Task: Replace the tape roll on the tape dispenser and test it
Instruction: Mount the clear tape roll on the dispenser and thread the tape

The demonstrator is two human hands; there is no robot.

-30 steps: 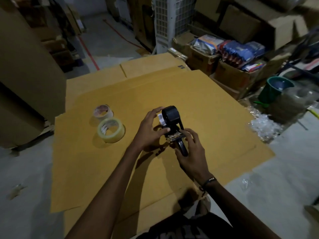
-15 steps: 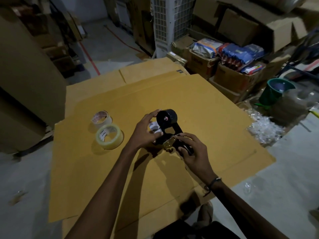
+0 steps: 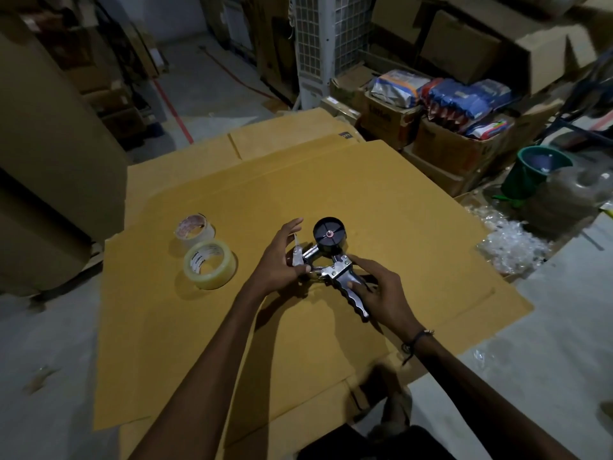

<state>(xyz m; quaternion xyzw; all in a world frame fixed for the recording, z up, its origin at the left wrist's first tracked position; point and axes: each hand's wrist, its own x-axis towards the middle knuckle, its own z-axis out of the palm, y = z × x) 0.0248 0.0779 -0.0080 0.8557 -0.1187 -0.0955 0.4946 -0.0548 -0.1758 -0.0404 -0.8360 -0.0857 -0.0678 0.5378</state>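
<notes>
Here I hold the tape dispenser [image 3: 335,263] in both hands above the cardboard sheet [image 3: 381,200], which serves as my working surface on the floor. My right hand [image 3: 381,293] is closed around the ribbed handle [image 3: 356,298], so the tool stays steady and its flat side faces up toward me. My left hand [image 3: 282,257] is partly open: thumb and forefinger pinch the metal front end near the blade, while the other fingers spread upward, clear of the mechanism. This two-point hold leaves the black spool hub [image 3: 329,234] exposed just beyond my left fingertips. The hub carries no roll, so I judge the tool ready for loading.

The new tape roll [image 3: 210,264] lies flat on the cardboard, to the left of my left hand and within easy reach, its open core facing up. A second, smaller roll [image 3: 194,228] sits just behind it, farther from me; it looks mostly used, probably the one taken off.

The next step, as I judge it, is to release the left hand, collect the full roll and seat it on the hub. The risk is mounting it with the adhesive side facing the wrong way.
</notes>
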